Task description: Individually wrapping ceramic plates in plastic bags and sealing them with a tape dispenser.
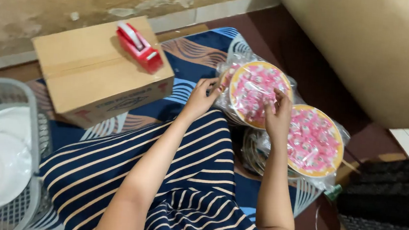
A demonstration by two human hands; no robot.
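A round stack of plates with a pink flowered pattern and yellow rim [255,91], wrapped in clear plastic, stands tilted on its edge in front of my lap. My left hand [201,97] grips its left edge through the plastic. My right hand [278,117] holds its right edge, fingers over the rim. A second wrapped stack of the same plates [315,141] leans just to the right, behind my right hand. Under it lies another round plate edge [255,155], partly hidden.
A cardboard box [96,72] sits at the upper left with a red tape dispenser [139,46] on top. A white plastic basket [1,162] holding white plates stands at the left. A large beige roll [379,51] fills the upper right; black mats [381,211] lie at the lower right.
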